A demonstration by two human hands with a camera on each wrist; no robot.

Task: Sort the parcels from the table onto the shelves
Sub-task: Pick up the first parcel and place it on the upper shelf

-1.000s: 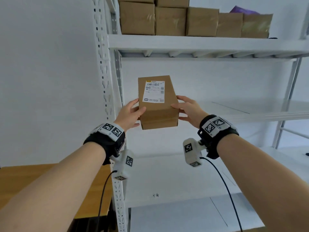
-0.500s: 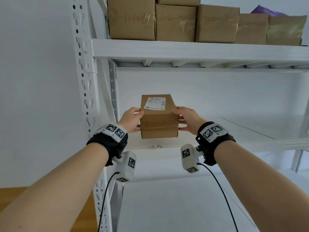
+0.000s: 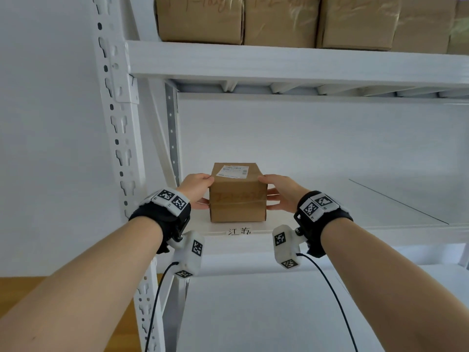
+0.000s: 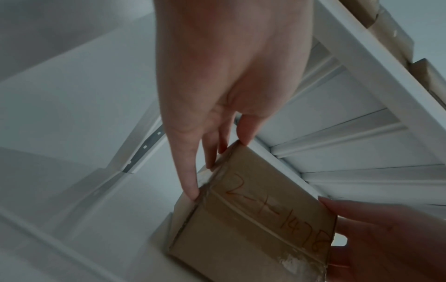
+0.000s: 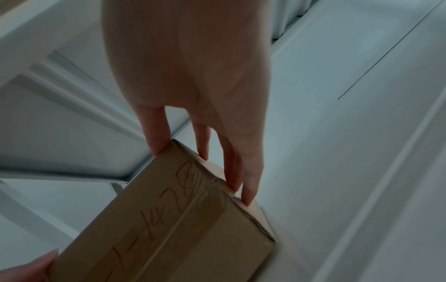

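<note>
A brown cardboard parcel (image 3: 237, 199) with a white label on top and red handwriting on its front sits at the left end of the white middle shelf (image 3: 355, 217). My left hand (image 3: 196, 190) presses its left side and my right hand (image 3: 279, 191) its right side. In the left wrist view, the left hand's (image 4: 229, 76) straight fingers lie along the parcel's (image 4: 253, 219) side edge, thumb tip on the top corner. The right wrist view shows my right hand (image 5: 193, 76) laid the same way on the parcel (image 5: 169, 219).
The upper shelf (image 3: 279, 62) carries a row of several brown boxes (image 3: 200, 19). A perforated white upright (image 3: 119, 123) stands just left of the parcel. Handwritten characters (image 3: 238, 231) mark the shelf's front edge. A lower shelf (image 3: 253, 313) and a wooden table (image 3: 15, 295) lie below.
Both hands carried the parcel forward and down from mid-air onto the middle shelf, tipping it level so its label now faces up. The view has moved closer to the rack.
</note>
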